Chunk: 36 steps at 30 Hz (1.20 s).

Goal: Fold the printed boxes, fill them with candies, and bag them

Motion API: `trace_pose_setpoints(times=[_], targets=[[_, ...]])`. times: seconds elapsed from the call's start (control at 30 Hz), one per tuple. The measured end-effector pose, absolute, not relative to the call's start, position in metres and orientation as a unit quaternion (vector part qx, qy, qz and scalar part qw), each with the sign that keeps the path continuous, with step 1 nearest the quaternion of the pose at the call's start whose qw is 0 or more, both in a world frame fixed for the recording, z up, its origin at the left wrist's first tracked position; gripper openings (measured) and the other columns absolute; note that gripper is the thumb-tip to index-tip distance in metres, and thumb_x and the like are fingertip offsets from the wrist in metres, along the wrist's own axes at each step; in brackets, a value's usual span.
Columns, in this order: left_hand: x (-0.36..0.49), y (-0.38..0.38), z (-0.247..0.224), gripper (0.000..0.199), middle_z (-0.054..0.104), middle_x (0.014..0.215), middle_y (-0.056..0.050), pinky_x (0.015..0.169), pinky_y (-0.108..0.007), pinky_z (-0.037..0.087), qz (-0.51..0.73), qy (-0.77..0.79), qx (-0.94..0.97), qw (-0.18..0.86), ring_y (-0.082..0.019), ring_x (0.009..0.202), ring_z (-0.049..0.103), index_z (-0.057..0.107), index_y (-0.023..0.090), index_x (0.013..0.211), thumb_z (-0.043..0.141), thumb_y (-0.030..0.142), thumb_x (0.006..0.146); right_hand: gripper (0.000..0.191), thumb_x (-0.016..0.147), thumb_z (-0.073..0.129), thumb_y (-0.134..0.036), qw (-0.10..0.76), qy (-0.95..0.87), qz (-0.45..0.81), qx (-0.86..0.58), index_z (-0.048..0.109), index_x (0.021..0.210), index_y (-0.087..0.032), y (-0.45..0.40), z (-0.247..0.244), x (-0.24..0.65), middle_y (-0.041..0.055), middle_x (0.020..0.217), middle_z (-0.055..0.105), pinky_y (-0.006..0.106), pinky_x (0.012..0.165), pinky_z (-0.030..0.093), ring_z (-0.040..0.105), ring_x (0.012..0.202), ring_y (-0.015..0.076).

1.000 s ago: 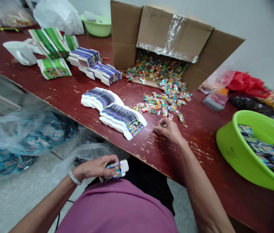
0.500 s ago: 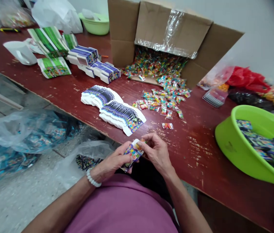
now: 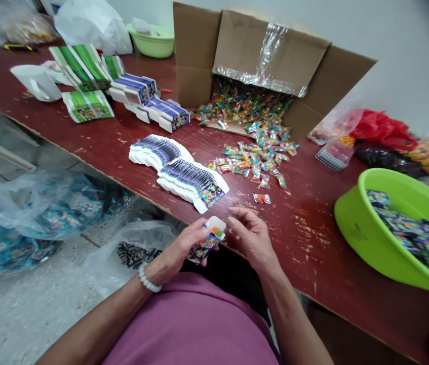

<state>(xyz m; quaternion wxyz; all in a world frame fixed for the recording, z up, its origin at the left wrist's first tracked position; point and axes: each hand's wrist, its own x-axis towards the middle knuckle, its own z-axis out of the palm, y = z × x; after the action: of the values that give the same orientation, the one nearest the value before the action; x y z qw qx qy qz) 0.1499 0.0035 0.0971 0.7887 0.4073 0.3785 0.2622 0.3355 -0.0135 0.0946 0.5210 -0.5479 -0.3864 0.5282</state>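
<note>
My left hand (image 3: 179, 249) is closed around a small purple printed cardboard box (image 3: 207, 244), its white flap raised. At the mouth of that box shows a wrapped orange and green candy (image 3: 216, 231), partly inside. Just right of it is my right hand (image 3: 254, 238), thumb and fingers slightly apart with nothing visible between them. Beyond my hands lie fanned stacks of flat purple boxes (image 3: 178, 170). One wrapped candy (image 3: 262, 198) sits apart on the table, in front of a loose pile of wrapped candies (image 3: 262, 157).
A cardboard carton (image 3: 195, 66) on its side spills candies onto the red table (image 3: 294, 253). At right stands a green basin (image 3: 351, 228) holding filled purple packets. Bundled green boxes (image 3: 88, 106), bundled purple boxes (image 3: 168, 114) and a white mug (image 3: 35, 83) are at the back left.
My right fingers have let go of the candy at the box's mouth and drawn slightly right. The candy now shows in the opening. The view has shifted slightly.
</note>
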Motion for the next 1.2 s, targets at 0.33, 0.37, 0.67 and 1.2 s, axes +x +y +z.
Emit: trace_pose_setpoints(times=[0.33,0.37,0.67,1.2], targets=[[0.154,0.0,0.101,0.036,0.068,0.078,-0.004,0.043,-0.021,0.047,0.308,0.374,0.366,0.795,-0.018,0.067,0.064,0.069,0.016,0.099,0.068,0.047,0.083,0.05,0.069,0.085,-0.042,0.461,-0.354,0.672,-0.458,0.064,0.111,-0.025,-0.017,0.096,0.311,0.0002,0.089,0.068,0.02,0.048,0.045,0.058,0.065,0.0127],[0.153,0.0,0.1,0.035,0.068,0.078,-0.004,0.043,-0.021,0.047,0.309,0.369,0.356,0.801,-0.018,0.065,0.064,0.069,0.016,0.099,0.068,0.047,0.082,0.051,0.069,0.085,-0.042,0.463,-0.351,0.675,-0.455,0.064,0.112,-0.025,-0.017,0.094,0.31,0.0001,0.089,0.068,0.021,0.047,0.045,0.057,0.063,0.0121],[0.154,-0.002,0.092,0.042,0.071,0.081,-0.006,0.041,-0.023,0.05,0.33,0.373,0.3,0.813,-0.017,0.061,0.063,0.067,0.014,0.107,0.066,0.05,0.084,0.041,0.077,0.079,-0.038,0.49,-0.352,0.657,-0.453,0.066,0.113,-0.024,-0.023,0.082,0.318,0.0023,0.094,0.068,0.022,0.056,0.048,0.057,0.064,0.0111],[0.154,0.006,0.097,0.036,0.068,0.07,-0.002,0.035,-0.025,0.052,0.315,0.388,0.171,0.849,-0.014,0.047,0.06,0.069,0.014,0.091,0.065,0.05,0.087,0.023,0.096,0.056,-0.03,0.46,-0.654,0.322,-0.508,0.071,0.081,-0.022,-0.023,0.094,0.318,0.0072,0.089,0.071,0.032,0.074,0.052,0.066,0.081,0.0203]])
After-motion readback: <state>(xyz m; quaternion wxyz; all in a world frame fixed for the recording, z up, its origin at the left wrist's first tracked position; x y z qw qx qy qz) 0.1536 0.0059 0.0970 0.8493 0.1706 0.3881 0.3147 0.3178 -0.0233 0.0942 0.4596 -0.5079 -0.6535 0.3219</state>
